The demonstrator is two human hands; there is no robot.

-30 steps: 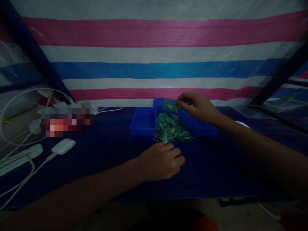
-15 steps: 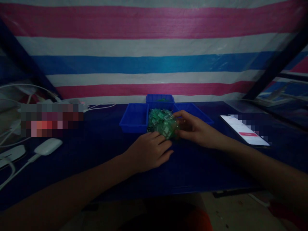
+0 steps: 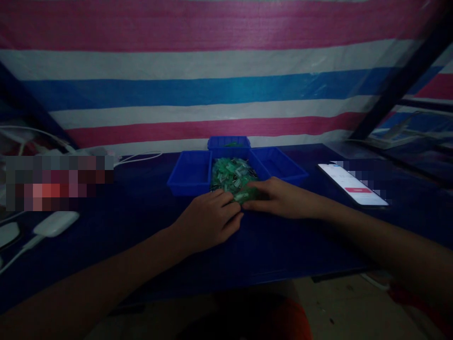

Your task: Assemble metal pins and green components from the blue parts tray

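A heap of small translucent green and clear pieces [image 3: 231, 171], some with dark or metallic-looking parts, lies between the blue bins; their exact kind is too dim to make out. My left hand [image 3: 212, 218] rests at the heap's near left edge, its fingers curled inward and the fingertips partly hidden. From the right, my right hand [image 3: 274, 198] reaches to the near edge with thumb and fingers around a clump of green translucent pieces [image 3: 247, 193]. Both hands are close together over the tabletop.
Blue plastic bins stand around the heap: a left bin [image 3: 189, 189], a right bin [image 3: 299, 176] and a back bin [image 3: 228, 140] with green pieces inside. A lit phone [image 3: 354, 184] lies right on the dark blue table [image 3: 276, 255]. A white charger [image 3: 56, 223] and cables are left.
My right hand has moved down and left to the heap's near edge, closer to my left hand. More of the heap shows. The whole view has shifted slightly.
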